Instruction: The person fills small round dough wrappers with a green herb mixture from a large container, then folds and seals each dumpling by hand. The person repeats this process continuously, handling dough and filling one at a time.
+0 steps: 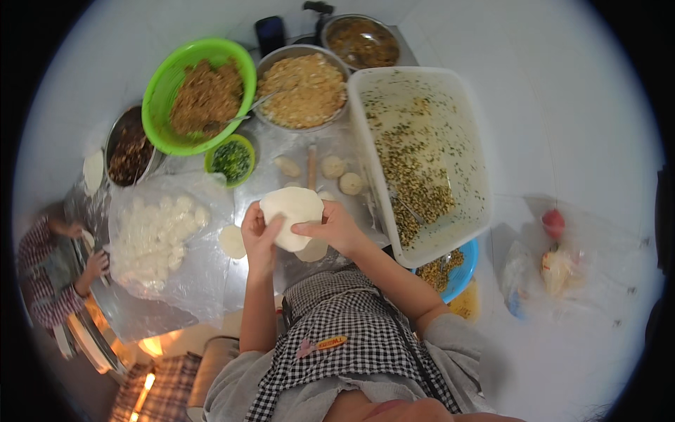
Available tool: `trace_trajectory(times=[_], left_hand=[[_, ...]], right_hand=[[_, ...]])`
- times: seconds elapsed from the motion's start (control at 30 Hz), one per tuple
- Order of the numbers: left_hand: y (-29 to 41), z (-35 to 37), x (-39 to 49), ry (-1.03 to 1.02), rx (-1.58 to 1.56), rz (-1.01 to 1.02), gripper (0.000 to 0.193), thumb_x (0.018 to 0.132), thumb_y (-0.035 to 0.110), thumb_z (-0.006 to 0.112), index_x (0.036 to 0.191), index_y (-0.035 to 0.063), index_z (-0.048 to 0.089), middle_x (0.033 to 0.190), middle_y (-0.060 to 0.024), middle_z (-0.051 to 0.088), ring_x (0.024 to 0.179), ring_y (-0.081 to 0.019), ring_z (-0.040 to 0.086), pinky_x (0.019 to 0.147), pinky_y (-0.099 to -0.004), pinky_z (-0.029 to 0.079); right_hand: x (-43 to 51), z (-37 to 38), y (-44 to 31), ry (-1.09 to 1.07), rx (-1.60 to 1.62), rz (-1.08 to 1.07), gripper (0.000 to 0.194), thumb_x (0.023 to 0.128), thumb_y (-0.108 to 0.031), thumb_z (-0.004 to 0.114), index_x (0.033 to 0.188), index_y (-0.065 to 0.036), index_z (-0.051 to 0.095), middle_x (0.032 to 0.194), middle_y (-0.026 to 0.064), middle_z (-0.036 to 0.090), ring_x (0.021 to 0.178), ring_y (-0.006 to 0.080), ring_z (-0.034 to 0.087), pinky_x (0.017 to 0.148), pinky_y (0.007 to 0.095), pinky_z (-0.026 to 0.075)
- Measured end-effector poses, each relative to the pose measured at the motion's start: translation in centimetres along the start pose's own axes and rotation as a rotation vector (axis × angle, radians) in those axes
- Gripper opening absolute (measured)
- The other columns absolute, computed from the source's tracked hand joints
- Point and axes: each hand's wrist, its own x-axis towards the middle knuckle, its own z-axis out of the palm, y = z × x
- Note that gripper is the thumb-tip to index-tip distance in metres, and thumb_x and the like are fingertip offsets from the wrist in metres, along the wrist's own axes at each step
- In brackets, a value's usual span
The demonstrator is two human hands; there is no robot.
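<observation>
Both hands hold one flat, pale round of dough [291, 211] above the metal work table [245, 199]. My left hand [259, 229] grips its left edge, thumb across the face. On the right side my right hand [335, 226] pinches it, with that thumb also on top. Below the held round lies another dough round [312, 251], partly covered. A third flat round [232, 242] rests just left of my left hand. Behind the dough are a wooden rolling pin [312, 164], partly hidden, and several dough balls [333, 166].
A white tub [480, 174] with chopped filling stands at right, over a blue bowl [469, 269]. Behind are a green basin [150, 124] and a steel bowl [303, 127] of fillings. Bagged dough pieces [158, 237] lie left; another person [58, 269] works beyond them.
</observation>
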Motion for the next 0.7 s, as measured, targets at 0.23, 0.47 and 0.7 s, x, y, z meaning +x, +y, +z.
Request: trace_trajectory(times=[0.23, 0.47, 0.7], left_hand=[[-5.0, 8.4, -1.6, 0.089, -0.529, -0.502, 0.04, 0.096, 0.017, 0.044, 0.132, -0.0005, 0.039, 0.127, -0.0136, 0.051, 0.117, -0.0264, 0.052, 0.097, -0.0399, 0.044], [-7.6, 9.3, -0.1, -0.194, -0.697, -0.623, 0.041, 0.097, 0.019, 0.041, 0.133, -0.0001, 0.039, 0.128, -0.0131, 0.052, 0.119, -0.0279, 0.05, 0.103, -0.0421, 0.038], [-10.4, 10.9, 2.9, -0.422, -0.981, -0.455, 0.043, 0.098, 0.026, 0.04, 0.136, 0.0051, 0.037, 0.137, -0.0106, 0.045, 0.125, -0.0288, 0.044, 0.105, -0.0462, 0.035]], right_hand=[[-7.1, -12.5, -4.0, 0.362, -0.264, 0.017, 0.022, 0.088, -0.018, 0.061, 0.097, 0.002, 0.066, 0.08, 0.0071, 0.068, 0.072, 0.0115, 0.064, 0.062, 0.0276, 0.05], [-6.9, -27.1, 5.0, 0.271, -1.653, 0.491, 0.009, 0.076, -0.006, 0.065, 0.083, 0.0, 0.067, 0.09, 0.0172, 0.062, 0.082, 0.03, 0.061, 0.071, 0.04, 0.054], [-6.8, -27.9, 4.8, 0.1, -1.561, 0.353, 0.012, 0.077, -0.005, 0.062, 0.084, 0.005, 0.063, 0.089, 0.0201, 0.06, 0.085, 0.0321, 0.059, 0.07, 0.0412, 0.052]])
